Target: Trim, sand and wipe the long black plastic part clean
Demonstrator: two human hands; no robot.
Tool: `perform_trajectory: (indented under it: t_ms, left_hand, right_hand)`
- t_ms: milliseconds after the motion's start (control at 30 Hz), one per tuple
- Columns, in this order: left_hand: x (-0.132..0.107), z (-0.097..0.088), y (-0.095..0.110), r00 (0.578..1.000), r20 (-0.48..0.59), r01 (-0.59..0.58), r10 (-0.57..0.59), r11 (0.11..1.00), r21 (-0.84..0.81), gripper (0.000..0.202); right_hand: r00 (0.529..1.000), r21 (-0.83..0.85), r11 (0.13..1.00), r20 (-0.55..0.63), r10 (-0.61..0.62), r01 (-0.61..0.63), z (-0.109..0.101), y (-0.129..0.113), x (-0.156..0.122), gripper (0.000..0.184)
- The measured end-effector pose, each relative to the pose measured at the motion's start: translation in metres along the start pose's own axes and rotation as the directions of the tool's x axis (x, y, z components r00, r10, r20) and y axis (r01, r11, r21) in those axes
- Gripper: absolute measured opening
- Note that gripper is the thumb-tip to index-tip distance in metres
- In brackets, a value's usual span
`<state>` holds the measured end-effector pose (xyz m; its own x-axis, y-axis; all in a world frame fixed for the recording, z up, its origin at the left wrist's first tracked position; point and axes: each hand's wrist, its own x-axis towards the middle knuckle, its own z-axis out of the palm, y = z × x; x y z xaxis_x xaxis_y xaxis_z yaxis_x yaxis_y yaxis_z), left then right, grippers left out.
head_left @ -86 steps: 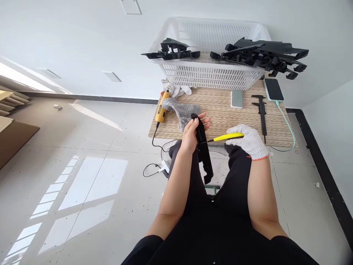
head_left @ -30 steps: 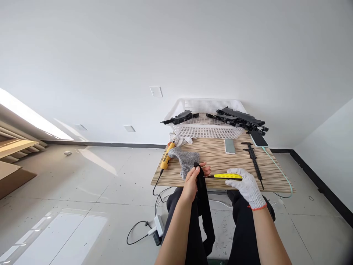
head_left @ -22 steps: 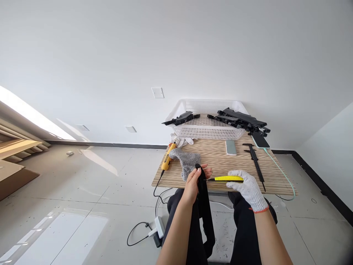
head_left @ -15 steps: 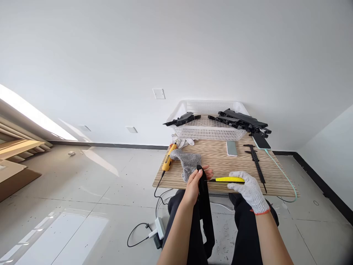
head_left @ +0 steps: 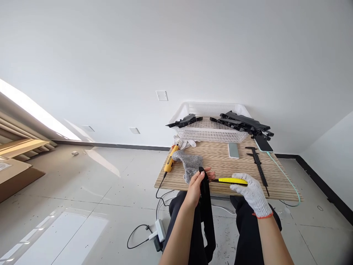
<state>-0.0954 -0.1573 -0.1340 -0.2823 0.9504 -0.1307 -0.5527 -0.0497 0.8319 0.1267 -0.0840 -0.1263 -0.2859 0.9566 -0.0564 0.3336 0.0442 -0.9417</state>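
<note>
My bare left hand point(head_left: 194, 189) is closed on the upper end of a long black plastic part point(head_left: 207, 209), which hangs down between my knees past the table's front edge. In a white knit glove with a red cuff, my right hand point(head_left: 251, 191) grips a yellow-and-black utility knife point(head_left: 233, 180). The knife points left, its tip at the black part beside my left fingers. I cannot make out whether the tip touches the part. A grey cloth point(head_left: 189, 163) lies just beyond my left hand.
On the slatted table point(head_left: 215, 158) are a yellow corded tool point(head_left: 170, 160), a white glove point(head_left: 185, 142), a caliper point(head_left: 257, 165), a grey-green phone-like slab point(head_left: 233, 150) and a dark phone point(head_left: 264, 144) on a cable. A white basket point(head_left: 206, 135) holds black plastic parts point(head_left: 242, 121). A power strip point(head_left: 160, 230) sits on the floor.
The whole view has shifted slightly, so everything appears a little lower and to the right. Both hands keep their holds on the black part and the knife.
</note>
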Motion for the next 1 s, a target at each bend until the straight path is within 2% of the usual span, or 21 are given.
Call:
perform_trajectory:
  t_ms: [133, 233, 367, 467, 600, 700, 833, 967, 1000]
  left_hand:
    - [-0.0005, 0.0011, 0.001, 1.0, 0.011, 0.008, -0.008, 1.0, -0.003, 0.054]
    - [-0.0007, 0.0017, 0.0019, 1.0, 0.003, 0.004, -0.004, 1.0, 0.01, 0.053]
    - [-0.0008, 0.0015, 0.0021, 1.0, 0.015, 0.007, -0.007, 1.0, 0.002, 0.054]
    - [-0.0013, 0.0018, 0.0027, 1.0, 0.004, 0.009, -0.009, 1.0, -0.002, 0.054]
    - [-0.0018, 0.0017, 0.0029, 1.0, 0.011, 0.017, -0.017, 1.0, 0.001, 0.054]
    - [-0.0016, 0.001, 0.0021, 1.0, 0.006, 0.018, -0.018, 1.0, 0.005, 0.054]
    - [-0.0016, 0.0007, 0.0015, 1.0, 0.017, 0.013, -0.014, 1.0, 0.013, 0.053]
    - [-0.0011, 0.0003, 0.001, 1.0, 0.016, 0.002, -0.002, 1.0, 0.02, 0.053]
    - [-0.0007, 0.0002, 0.0008, 1.0, 0.016, 0.003, -0.003, 1.0, 0.018, 0.054]
  right_hand:
    - [0.993, -0.022, 1.0, 0.116, 0.011, -0.009, -0.0001, 0.001, 0.0007, 0.042]
    - [1.0, -0.019, 1.0, 0.024, -0.002, 0.002, -0.0007, 0.0002, 0.0002, 0.041]
    - [0.993, -0.03, 0.999, 0.113, 0.022, -0.019, -0.0005, -0.0004, -0.0008, 0.041]
    - [1.0, -0.008, 1.0, 0.028, 0.008, -0.008, 0.0005, 0.0007, -0.0004, 0.041]
    - [0.994, -0.023, 0.999, 0.109, 0.03, -0.027, 0.0012, 0.002, 0.0004, 0.041]
    - [0.999, -0.012, 1.0, 0.032, 0.018, -0.017, 0.0016, 0.0022, 0.0003, 0.043]
    - [0.994, -0.026, 0.999, 0.109, 0.031, -0.028, 0.0021, 0.0016, -0.0003, 0.043]
    - [1.0, -0.019, 1.0, 0.022, 0.0, 0.0, 0.0018, 0.0008, 0.0002, 0.042]
    - [0.999, -0.026, 1.0, 0.034, 0.002, -0.001, 0.0015, 0.0006, 0.0003, 0.042]
